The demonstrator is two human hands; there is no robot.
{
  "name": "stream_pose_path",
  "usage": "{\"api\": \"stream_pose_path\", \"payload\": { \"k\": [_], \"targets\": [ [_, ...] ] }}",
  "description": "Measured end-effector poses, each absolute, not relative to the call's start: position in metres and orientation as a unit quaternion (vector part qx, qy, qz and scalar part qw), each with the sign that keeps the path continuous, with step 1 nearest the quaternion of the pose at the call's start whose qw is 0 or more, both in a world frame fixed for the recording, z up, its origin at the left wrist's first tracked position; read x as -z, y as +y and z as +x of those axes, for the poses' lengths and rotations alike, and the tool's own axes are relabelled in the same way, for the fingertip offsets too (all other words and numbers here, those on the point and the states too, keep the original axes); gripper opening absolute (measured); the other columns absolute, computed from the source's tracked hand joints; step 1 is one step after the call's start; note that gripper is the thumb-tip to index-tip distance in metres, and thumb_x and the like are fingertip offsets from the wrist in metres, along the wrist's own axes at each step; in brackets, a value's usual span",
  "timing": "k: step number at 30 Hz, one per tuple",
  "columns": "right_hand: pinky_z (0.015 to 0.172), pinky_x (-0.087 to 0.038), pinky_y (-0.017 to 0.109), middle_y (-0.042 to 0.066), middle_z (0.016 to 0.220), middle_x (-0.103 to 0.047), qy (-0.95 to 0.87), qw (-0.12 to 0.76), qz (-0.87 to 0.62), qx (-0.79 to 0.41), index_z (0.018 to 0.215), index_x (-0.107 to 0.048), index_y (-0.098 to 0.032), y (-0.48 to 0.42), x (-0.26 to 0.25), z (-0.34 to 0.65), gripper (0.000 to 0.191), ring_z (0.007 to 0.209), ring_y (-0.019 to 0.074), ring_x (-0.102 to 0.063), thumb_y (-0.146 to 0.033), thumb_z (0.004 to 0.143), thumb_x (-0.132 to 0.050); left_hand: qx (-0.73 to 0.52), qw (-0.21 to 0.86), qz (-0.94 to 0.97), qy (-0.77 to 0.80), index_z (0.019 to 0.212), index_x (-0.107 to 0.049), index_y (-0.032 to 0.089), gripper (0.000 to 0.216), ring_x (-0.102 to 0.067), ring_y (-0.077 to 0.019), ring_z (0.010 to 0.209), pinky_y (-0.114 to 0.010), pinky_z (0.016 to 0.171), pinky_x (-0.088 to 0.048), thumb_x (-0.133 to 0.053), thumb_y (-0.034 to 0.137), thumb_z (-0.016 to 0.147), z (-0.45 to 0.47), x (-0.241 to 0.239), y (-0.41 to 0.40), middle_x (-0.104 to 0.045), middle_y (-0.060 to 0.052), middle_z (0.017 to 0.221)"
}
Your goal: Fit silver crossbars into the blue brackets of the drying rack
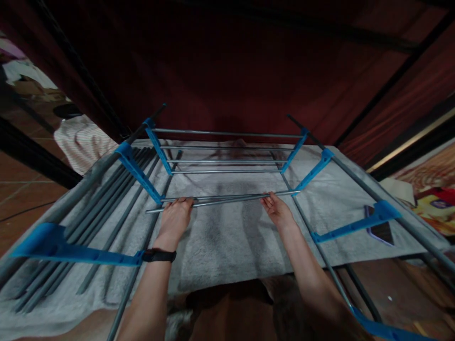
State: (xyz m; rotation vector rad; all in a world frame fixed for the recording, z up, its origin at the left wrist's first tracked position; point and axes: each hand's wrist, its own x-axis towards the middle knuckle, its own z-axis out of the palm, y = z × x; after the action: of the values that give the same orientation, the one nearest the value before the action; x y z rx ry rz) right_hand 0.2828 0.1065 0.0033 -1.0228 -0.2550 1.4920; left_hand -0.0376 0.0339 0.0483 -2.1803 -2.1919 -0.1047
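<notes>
My left hand [177, 215], with a dark band on the wrist, closes over a thin grey metal rod [223, 201] near its left part. Farther along, my right hand [274, 208] pinches the same rod between thumb and fingers. The rod slants slightly, its left end sticking out past a blue bracket [144, 177]. Just behind it, nearly touching, another thin rod [209, 197] spans toward the blue bracket on the right [313, 171]. These brackets belong to a frame of grey tubes, with several thin crossbars [227, 162] joining the far pair.
Several loose grey tubes [103, 203] lie on the grey fleecy cloth [227, 251] at left. A phone [380, 227] lies at right, beyond the near-right blue bracket [355, 227]. A dark red curtain [227, 71] hangs behind; striped cloth [83, 142] is at far left.
</notes>
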Motion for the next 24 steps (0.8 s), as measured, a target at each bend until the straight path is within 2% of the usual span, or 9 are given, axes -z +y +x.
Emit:
{"api": "stream_pose_path", "payload": {
  "k": [9, 24],
  "targets": [
    [0.071, -0.059, 0.025, 0.000, 0.070, -0.072, -0.134, 0.606, -0.441, -0.648, 0.070, -0.061, -0.021, 0.112, 0.003, 0.280, 0.014, 0.069, 0.0121, -0.070, -0.016, 0.082, -0.066, 0.022, -0.004, -0.701, -0.713, 0.109, -0.066, 0.020, 0.031, -0.066, -0.0248, 0.098, -0.034, 0.085, -0.044, -0.041, 0.021, 0.091, -0.038, -0.047, 0.036, -0.070, -0.010, 0.107],
    [0.072, -0.060, 0.023, 0.001, 0.070, -0.072, -0.088, 0.608, -0.428, -0.663, 0.073, -0.062, -0.020, 0.121, 0.005, 0.283, 0.018, 0.069, 0.0102, -0.069, -0.013, 0.088, -0.057, 0.031, -0.031, -0.693, -0.719, 0.109, -0.065, 0.022, 0.028, -0.067, -0.0259, 0.095, -0.034, 0.078, -0.046, -0.044, 0.026, 0.091, -0.035, -0.049, 0.037, -0.071, -0.008, 0.108]
  ]
}}
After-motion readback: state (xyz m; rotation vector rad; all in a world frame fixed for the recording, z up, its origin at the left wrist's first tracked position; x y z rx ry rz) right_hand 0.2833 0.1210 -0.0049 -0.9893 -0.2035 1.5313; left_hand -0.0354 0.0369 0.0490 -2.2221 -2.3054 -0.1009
